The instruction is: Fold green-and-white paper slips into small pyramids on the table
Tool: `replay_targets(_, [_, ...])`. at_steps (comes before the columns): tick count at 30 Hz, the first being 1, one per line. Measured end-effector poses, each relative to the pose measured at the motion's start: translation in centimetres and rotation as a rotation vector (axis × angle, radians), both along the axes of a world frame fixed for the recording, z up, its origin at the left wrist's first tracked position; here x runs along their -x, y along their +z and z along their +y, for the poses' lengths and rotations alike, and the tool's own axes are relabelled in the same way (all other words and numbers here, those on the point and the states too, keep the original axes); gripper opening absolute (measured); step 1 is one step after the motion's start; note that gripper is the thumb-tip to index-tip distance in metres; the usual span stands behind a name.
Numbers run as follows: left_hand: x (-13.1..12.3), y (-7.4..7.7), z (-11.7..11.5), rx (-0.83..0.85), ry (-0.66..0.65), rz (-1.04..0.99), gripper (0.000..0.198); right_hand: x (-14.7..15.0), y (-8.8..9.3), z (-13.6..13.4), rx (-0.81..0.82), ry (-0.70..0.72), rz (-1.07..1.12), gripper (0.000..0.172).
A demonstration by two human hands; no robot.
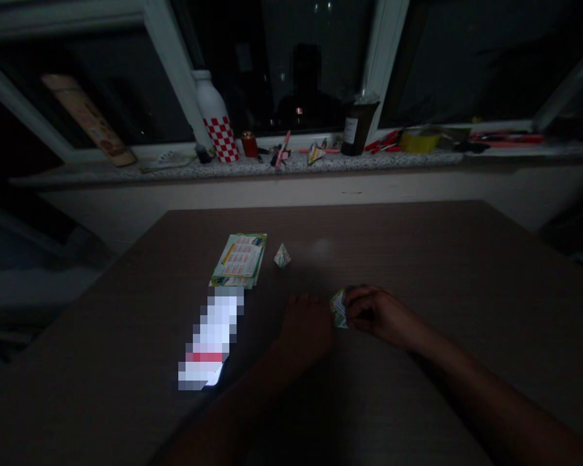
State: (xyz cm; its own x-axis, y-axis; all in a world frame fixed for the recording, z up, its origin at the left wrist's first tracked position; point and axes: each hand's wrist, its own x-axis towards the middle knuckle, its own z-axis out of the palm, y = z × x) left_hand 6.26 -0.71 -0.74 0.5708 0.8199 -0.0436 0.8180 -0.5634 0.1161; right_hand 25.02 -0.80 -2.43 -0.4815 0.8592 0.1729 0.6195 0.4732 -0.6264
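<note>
A small folded printed paper (pixel 339 309), green and white, sits between my two hands low over the brown table. My right hand (pixel 376 312) is closed, with thumb and fingers pinching the paper's right side. Against the paper's left edge is my left hand (pixel 308 327), back upward and fingers curled; it looks closed on that edge, though its fingertips are hidden in the dark. A finished-looking folded paper piece (pixel 282 256) with a pointed top stands farther back, left of the hands. Left of that lies a stack of printed cards (pixel 240 257).
A lit phone (pixel 211 340) lies left of my left arm. The table (pixel 393 239) reaches to the wall below a windowsill (pixel 282 167). On the sill stand a white bottle with red checks (pixel 217 120), a tan tumbler (pixel 90 120), a dark cup (pixel 354 129) and yellow tape (pixel 419 140).
</note>
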Motion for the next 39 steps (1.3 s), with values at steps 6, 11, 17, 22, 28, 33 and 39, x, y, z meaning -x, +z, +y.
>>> replay_targets(6, [-0.1,-0.3,0.0,-0.015,-0.027,0.022,0.022,-0.3,-0.4,0.2,0.007,0.022,0.023,0.011])
replay_targets(11, [0.2,-0.3,0.1,-0.015,-0.027,0.013,0.023,-0.3,-0.4,0.1,0.014,0.027,0.02,0.009])
replay_targets(17, [1.3,-0.6,1.0,-0.068,0.009,-0.047,0.022,1.0,-0.8,-0.7,-0.068,-0.135,-0.065,0.016])
replay_targets(22, [2.0,-0.8,1.7,-0.067,0.009,-0.074,0.02,1.9,-1.2,-1.0,-0.051,-0.212,-0.094,0.022])
replay_targets(28, [2.0,-0.8,1.9,-0.044,0.008,-0.055,0.021,1.6,-1.2,-1.0,-0.071,-0.266,-0.103,0.037])
replay_targets(33, [2.0,-0.8,2.0,-0.051,-0.012,-0.05,0.02,1.6,-1.3,-1.0,-0.11,-0.343,-0.051,0.054])
replay_targets(39, [2.0,-0.6,2.0,-0.058,-0.017,-0.047,0.021,2.1,-1.3,-1.0,-0.081,-0.279,0.125,0.049])
